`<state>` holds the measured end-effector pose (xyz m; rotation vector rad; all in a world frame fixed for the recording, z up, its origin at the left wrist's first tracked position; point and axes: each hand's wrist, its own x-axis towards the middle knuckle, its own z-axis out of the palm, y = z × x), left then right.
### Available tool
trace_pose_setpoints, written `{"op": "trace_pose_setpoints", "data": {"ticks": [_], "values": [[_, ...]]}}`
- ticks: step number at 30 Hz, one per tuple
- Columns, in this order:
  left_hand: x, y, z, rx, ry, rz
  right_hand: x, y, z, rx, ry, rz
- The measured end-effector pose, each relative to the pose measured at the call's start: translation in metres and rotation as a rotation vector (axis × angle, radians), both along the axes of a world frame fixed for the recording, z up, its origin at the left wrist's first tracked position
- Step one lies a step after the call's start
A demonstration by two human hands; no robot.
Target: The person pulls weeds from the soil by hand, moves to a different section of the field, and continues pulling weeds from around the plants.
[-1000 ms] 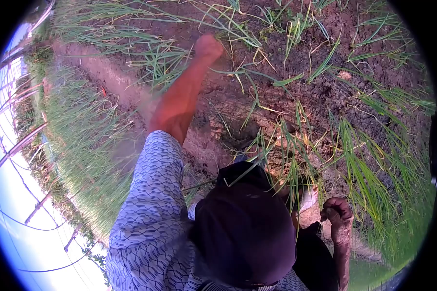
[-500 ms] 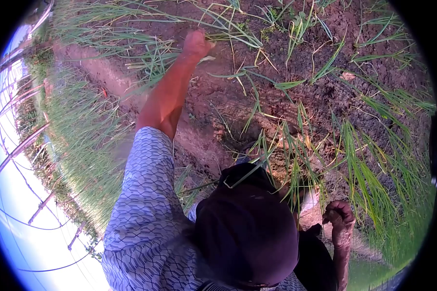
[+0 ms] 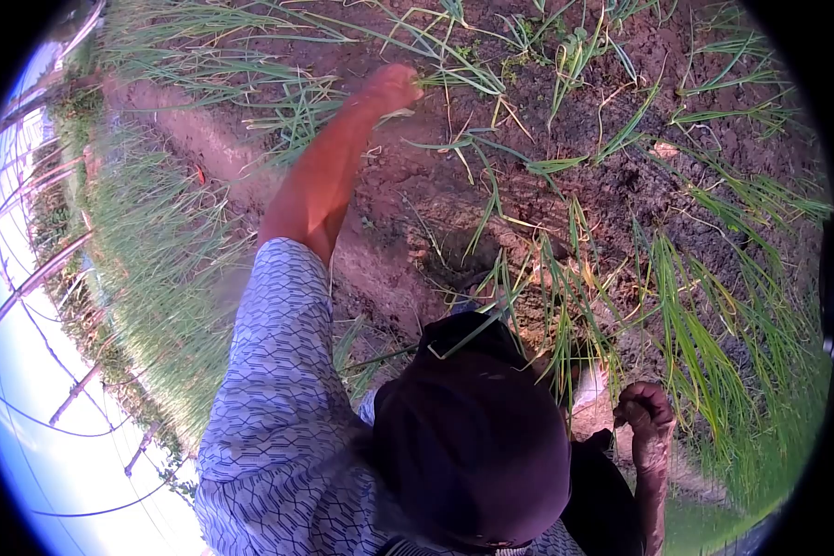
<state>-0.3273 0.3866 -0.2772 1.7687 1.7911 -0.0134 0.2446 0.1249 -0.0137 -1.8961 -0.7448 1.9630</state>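
Stretched out over the soil at the upper middle, my left hand is closed at the base of thin green leaves; what lies inside the fingers is hidden. My right hand, at the lower right, has its fingers curled in beside long green stalks. Whatever it may hold cannot be made out. Between the arms, a dark rounded cap covers the lower middle of the view. A patterned blue-and-white sleeve covers the upper left arm.
Brown soil lies under scattered, bent green plants. Dense grass-like rows grow at the left. Beyond them, curved poles stand against a bright sky. A bare foot or leg partly shows near my right hand.
My left hand has shifted slightly right and down, nearer the leaves beside it. My right hand has hardly moved and stays curled.
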Motion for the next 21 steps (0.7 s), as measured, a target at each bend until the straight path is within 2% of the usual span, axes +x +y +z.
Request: {"op": "trace_pose_setpoints", "data": {"ticks": [2, 4, 6, 9, 10, 13, 16, 19, 20, 21], "values": [[-0.004, 0.004, -0.009, 0.040, -0.014, 0.236, 0.001, -0.001, 0.002, -0.005, 0.000, -0.009], [0.005, 0.008, -0.001, 0.165, -0.004, 0.304, 0.000, 0.000, 0.001, 0.001, -0.009, -0.019], [0.012, 0.005, 0.004, 0.353, 0.032, 0.206, -0.001, -0.004, 0.003, 0.000, -0.026, -0.024], [0.030, 0.008, 0.004, 0.323, 0.164, 0.095, 0.001, -0.005, 0.001, -0.008, 0.007, -0.032], [0.036, 0.008, 0.006, 0.276, 0.218, 0.120, 0.002, -0.006, 0.001, -0.014, 0.018, -0.034], [0.035, 0.006, -0.012, 0.421, 0.292, 0.053, 0.003, -0.004, 0.002, -0.020, -0.019, 0.001], [0.030, 0.007, -0.016, 0.404, 0.301, 0.005, 0.001, -0.003, 0.001, -0.002, -0.018, -0.010], [0.024, 0.004, -0.009, 0.400, 0.192, -0.087, 0.002, -0.004, 0.000, -0.004, 0.008, -0.015], [0.016, 0.011, -0.004, 0.177, 0.204, -0.213, 0.003, -0.004, 0.000, -0.008, 0.001, -0.003], [0.015, 0.014, 0.017, 0.085, 0.064, 0.005, 0.004, -0.004, 0.000, 0.001, 0.008, -0.008]]}}
